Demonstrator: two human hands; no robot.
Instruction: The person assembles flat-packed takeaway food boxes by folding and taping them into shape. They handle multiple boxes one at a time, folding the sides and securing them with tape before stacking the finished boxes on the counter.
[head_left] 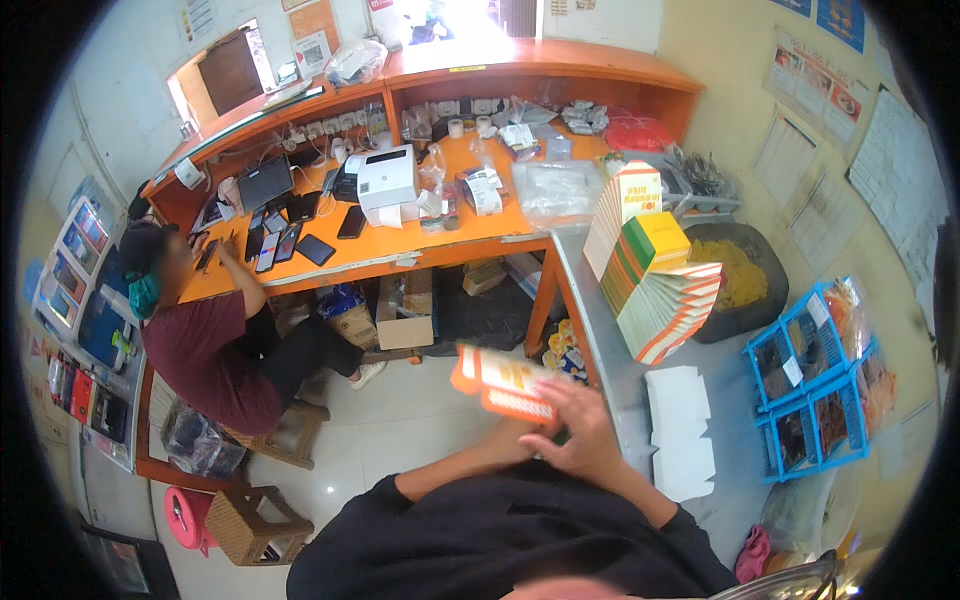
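In front of my body, above the floor, I hold an orange-and-white paper food box, blurred by motion. My left hand grips it from below, with most of its fingers hidden behind the box and my other hand. My right hand has its fingers bent over the near right end of the box, thumb lower down. To the right, on the metal counter, stand stacks of flat food boxes: an upright one, a green-and-yellow one and a fanned one. White cartons lie nearer me.
Blue baskets with small packets and a dark tub of yellow food stand along the right wall. An orange desk holds a printer and phones. At left a seated person handles a phone; stools stand nearby.
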